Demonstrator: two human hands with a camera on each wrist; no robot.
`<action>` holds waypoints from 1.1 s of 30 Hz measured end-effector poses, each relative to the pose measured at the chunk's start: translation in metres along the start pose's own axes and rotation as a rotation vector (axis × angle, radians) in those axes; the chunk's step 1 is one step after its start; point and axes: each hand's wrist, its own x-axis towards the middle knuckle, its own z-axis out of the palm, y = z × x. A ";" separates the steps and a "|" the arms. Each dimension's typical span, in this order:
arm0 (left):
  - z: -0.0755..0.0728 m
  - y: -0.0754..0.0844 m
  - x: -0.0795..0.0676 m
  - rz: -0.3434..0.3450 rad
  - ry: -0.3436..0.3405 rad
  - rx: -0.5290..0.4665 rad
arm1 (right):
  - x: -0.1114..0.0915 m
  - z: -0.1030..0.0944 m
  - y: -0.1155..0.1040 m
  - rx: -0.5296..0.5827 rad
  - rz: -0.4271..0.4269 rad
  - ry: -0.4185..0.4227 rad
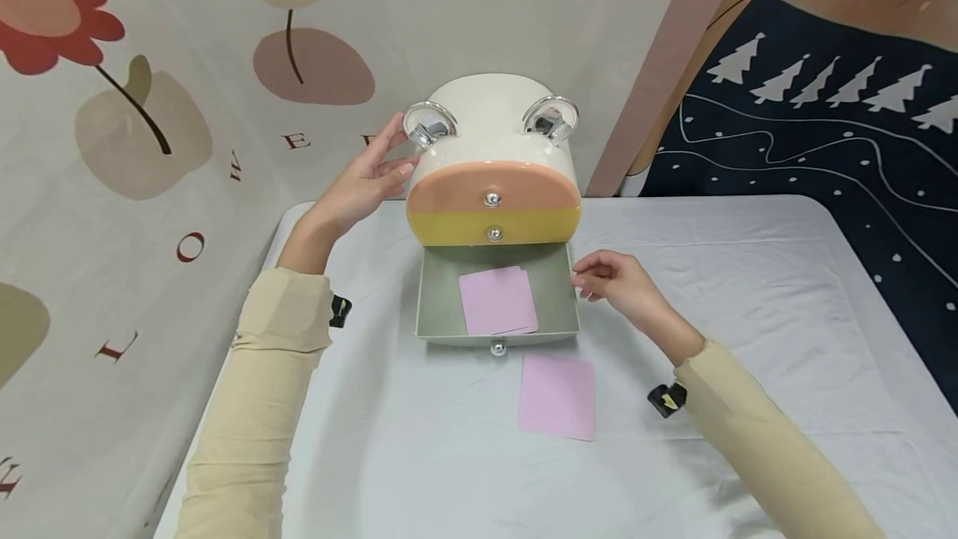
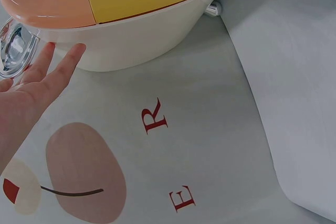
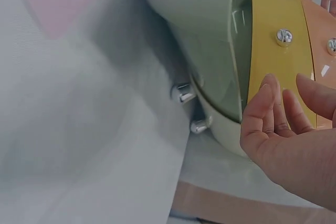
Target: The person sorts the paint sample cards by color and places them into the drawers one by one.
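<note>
A small rounded cabinet in cream stands at the back of the white surface, with two silver ear-like rings on top. Its peach drawer and yellow drawer are closed. The green bottom drawer is pulled out, and pink square papers lie inside it. Another pink paper lies flat in front. My left hand has its fingertips at the cabinet's left side, by the silver ring. Beside the green drawer's right edge, my right hand has loosely bent fingers with nothing between them.
A white cloth covers the surface under the cabinet. Behind and to the left hangs a pale printed sheet with flowers and letters. Dark fabric with white trees is at the right. Silver feet show under the cabinet.
</note>
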 end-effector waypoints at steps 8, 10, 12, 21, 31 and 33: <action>0.000 0.000 -0.001 -0.001 0.003 0.011 | -0.028 -0.006 0.027 -0.007 0.021 -0.015; 0.000 0.000 -0.001 0.001 0.000 0.003 | -0.035 -0.006 0.035 -0.011 0.022 -0.030; 0.000 0.000 -0.001 0.002 -0.002 -0.004 | -0.042 -0.005 0.044 -0.030 0.030 -0.040; 0.000 0.000 0.000 0.002 -0.001 -0.011 | -0.060 0.014 0.080 -0.183 0.054 -0.018; 0.001 0.001 -0.001 -0.012 0.007 -0.001 | -0.063 0.034 0.098 -0.418 -0.011 0.066; 0.001 0.001 -0.001 -0.013 0.008 0.002 | -0.063 0.037 0.099 -0.464 -0.016 0.085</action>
